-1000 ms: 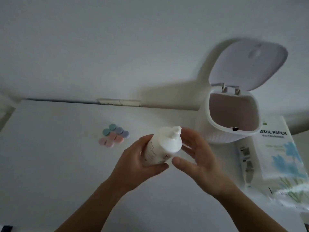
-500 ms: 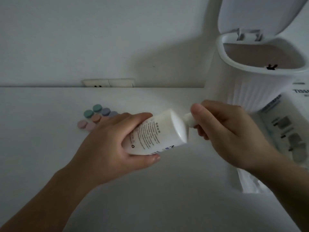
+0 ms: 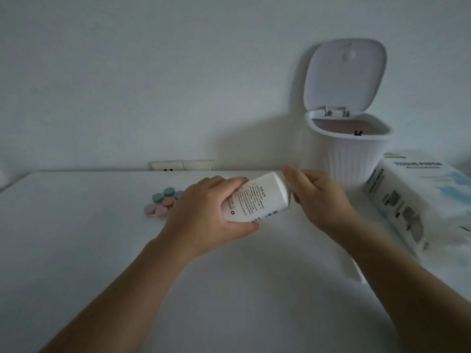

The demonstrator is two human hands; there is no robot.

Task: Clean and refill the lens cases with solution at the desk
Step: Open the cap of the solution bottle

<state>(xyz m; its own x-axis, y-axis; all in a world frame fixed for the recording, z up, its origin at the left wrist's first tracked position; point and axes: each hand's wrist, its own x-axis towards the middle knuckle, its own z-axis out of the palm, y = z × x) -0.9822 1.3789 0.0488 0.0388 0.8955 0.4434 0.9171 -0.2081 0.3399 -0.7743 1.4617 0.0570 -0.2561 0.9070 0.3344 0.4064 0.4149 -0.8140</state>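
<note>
My left hand (image 3: 204,215) grips a white solution bottle (image 3: 254,200), tipped on its side above the white desk (image 3: 102,250) with its top end pointing right. My right hand (image 3: 318,197) is curled round that top end, and the cap itself is hidden behind its fingers. A cluster of pastel lens cases (image 3: 163,202), green, pink and lilac, lies on the desk just left of my left hand, partly covered by it.
A small white ribbed bin (image 3: 351,154) stands at the back right with its lid (image 3: 344,75) flipped up. A pack of tissue paper (image 3: 418,197) lies to its right. A wall socket (image 3: 182,165) sits at the desk's back edge.
The bottle went from upright to tipped on its side, top to the right. My right hand closed round the top end. The view has since risen and pulled back.
</note>
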